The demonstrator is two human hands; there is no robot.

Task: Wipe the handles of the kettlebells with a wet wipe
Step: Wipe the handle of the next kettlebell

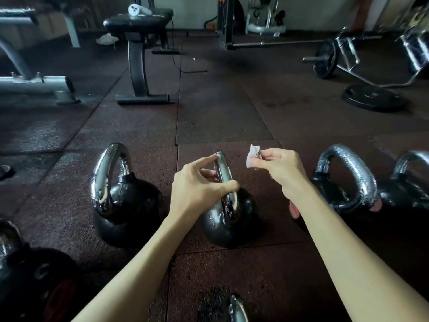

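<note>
I am gripping the chrome handle [224, 175] of the middle kettlebell [228, 221] with my left hand [197, 194], thumb on the near side and fingers curling round the far side, while the kettlebell is sitting on the rubber floor mat [220, 117]. My right hand [278, 168] is pinching a small crumpled wet wipe [252, 156] between thumb and fingertips, holding it up just beside the top of the handle without touching it. More kettlebells are standing to the left [130, 201] and right [343, 182].
</note>
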